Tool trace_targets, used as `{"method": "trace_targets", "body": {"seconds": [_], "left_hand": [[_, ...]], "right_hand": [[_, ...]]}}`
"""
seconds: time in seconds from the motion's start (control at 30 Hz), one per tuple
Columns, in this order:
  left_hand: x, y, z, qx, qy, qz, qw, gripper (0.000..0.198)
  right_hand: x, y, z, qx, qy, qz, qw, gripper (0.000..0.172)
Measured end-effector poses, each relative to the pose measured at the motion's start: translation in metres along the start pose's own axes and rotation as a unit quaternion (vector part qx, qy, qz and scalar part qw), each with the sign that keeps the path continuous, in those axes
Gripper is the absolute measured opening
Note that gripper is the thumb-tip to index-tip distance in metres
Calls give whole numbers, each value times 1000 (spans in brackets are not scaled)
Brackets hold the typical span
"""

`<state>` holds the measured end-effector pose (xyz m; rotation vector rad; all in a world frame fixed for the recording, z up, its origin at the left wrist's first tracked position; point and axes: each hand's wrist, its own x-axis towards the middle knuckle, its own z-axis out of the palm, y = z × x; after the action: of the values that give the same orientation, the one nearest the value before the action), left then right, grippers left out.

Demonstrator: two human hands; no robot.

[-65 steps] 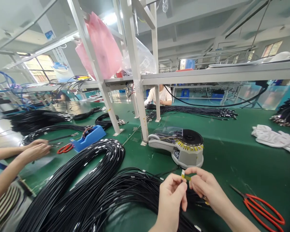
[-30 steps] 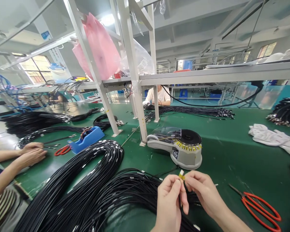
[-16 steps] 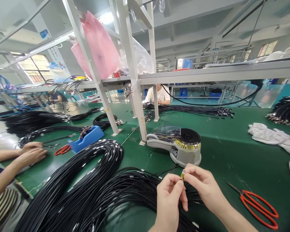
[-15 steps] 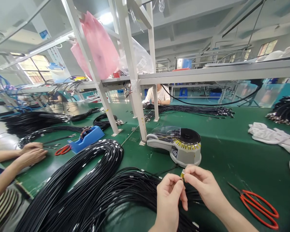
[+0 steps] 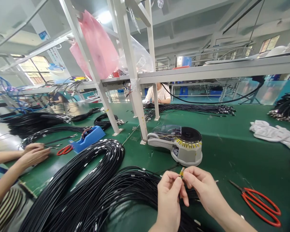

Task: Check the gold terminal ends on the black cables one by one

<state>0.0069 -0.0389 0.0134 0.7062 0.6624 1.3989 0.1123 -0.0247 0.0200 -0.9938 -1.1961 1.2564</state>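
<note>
My left hand (image 5: 169, 196) is closed in a pinch at the base of a small cable end (image 5: 182, 172) that has yellow tape on it. Thumb and fingertips of my right hand (image 5: 203, 187) press on the same piece from the other side. Most of the cable end is hidden by my fingers. Just beyond my hands stands a grey round tape dispenser (image 5: 187, 154) with yellow tape pieces around its black wheel. Below and left of them lies a thick bundle of black cables (image 5: 125, 190).
Red-handled scissors (image 5: 262, 206) lie at the right, with white gloves (image 5: 270, 132) behind them. A second looped cable bundle (image 5: 87, 174) and a blue tape holder (image 5: 90, 138) are left. A co-worker's hands (image 5: 35, 154) rest at the left edge. White shelf posts (image 5: 137, 106) rise mid-table.
My fingers have shifted slightly around the taped cable end, which leans a little more to the right. The view has moved slightly. Both hands keep their pinch.
</note>
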Motion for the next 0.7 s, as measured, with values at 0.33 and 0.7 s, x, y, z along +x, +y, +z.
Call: {"method": "trace_targets", "body": {"seconds": [0.33, 0.7], "left_hand": [[1, 2, -1, -67, -35, -68, 995, 17], [2, 9, -9, -70, -219, -196, 953, 23]], "right_hand": [[2, 7, -1, 12, 6, -24, 1000, 26], [4, -4, -14, 66, -124, -72, 987, 15]]}}
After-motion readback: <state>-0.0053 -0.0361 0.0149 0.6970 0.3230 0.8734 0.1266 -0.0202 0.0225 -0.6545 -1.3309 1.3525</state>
